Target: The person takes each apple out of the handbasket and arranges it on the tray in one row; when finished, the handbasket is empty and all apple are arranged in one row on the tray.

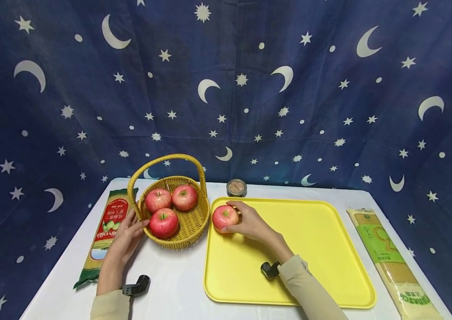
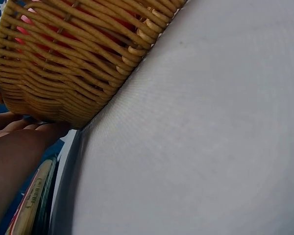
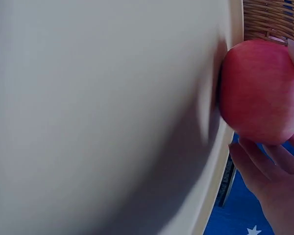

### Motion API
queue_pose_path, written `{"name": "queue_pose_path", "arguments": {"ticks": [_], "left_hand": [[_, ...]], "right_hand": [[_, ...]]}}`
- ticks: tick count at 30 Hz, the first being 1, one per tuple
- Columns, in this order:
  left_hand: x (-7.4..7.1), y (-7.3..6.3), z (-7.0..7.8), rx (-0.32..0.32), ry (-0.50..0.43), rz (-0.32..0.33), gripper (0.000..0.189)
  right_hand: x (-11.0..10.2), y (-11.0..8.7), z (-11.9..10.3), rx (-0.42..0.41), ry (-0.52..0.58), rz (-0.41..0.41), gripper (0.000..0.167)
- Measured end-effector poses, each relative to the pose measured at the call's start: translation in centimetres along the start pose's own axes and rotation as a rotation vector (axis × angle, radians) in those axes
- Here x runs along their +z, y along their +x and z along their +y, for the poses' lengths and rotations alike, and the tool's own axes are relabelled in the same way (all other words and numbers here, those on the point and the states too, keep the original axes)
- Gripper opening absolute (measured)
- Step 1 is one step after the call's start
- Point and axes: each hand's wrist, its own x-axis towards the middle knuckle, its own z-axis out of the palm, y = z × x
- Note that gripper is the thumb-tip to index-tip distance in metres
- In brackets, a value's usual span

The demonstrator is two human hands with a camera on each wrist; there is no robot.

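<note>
Four apples (image 1: 224, 219), one basket (image 1: 192, 223)

The left forearm (image 1: 110, 306) reaches up and slightly inward from the lower edge of the head view, its hand (image 1: 127, 235) angled toward the middle with fingers (image 2: 19, 125) mostly extended. The right forearm (image 1: 310, 284) slants up and leftward, and the right hand (image 1: 250, 222) grips, its thumb nearer the body, its curved fingers on the far side.

The handle (image 1: 170, 156) crosses the basket (image 1: 191, 224), near right free.
</note>
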Motion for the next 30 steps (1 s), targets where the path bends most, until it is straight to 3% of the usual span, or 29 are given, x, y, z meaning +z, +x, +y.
{"name": "queue_pose_path", "arguments": {"ticks": [8, 15, 24, 30], "left_hand": [[-0.2, -0.2, 0.0, -0.022, 0.033, 0.047, 0.082], [-0.4, -0.1, 0.1, -0.013, 0.021, 0.040, 0.083], [-0.3, 0.0, -0.1, 0.001, -0.019, 0.018, 0.084], [-0.3, 0.0, -0.3, -0.005, -0.010, 0.019, 0.085]], "right_hand": [[-0.3, 0.6, -1.5, -0.102, -0.036, 0.056, 0.067], [-0.2, 1.9, -3.9, -0.191, -0.031, 0.091, 0.060], [1.4, 4.2, -5.9, -0.197, 0.089, -0.001, 0.059], [2.7, 5.6, -7.0, -0.186, 0.062, -0.063, 0.059]]}}
